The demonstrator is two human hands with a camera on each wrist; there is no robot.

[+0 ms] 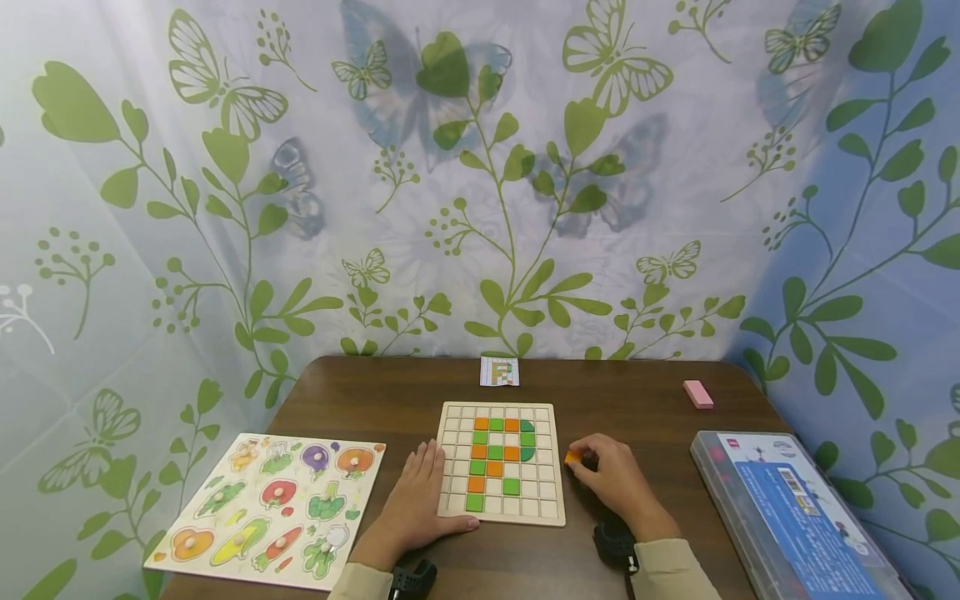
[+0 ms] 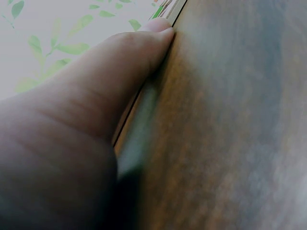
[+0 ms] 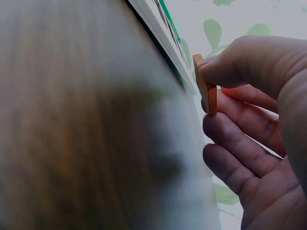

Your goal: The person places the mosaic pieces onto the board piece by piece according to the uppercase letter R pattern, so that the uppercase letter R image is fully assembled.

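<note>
A wooden grid board [image 1: 537,490] lies on the table in the head view. Orange and green square tiles, with rounded green pieces at the right, form a letter-like shape on it. My left hand [image 1: 415,497] rests along the board's left side, fingers extended, the thumb [image 2: 139,48] reaching its near edge. Just right of the board, my right hand [image 1: 618,479] pinches an orange tile [image 1: 572,457] between thumb and fingers. The right wrist view shows this orange tile [image 3: 212,100] edge-on, held above the table and apart from the board.
Behind the board lies a small pattern card [image 1: 499,372]. A vegetable puzzle board [image 1: 247,505] is at the left. To the right are a pink block [image 1: 698,394] and a clear plastic case [image 1: 806,512] with a blue label. A patterned curtain [image 1: 480,208] surrounds the brown table [image 1: 622,400].
</note>
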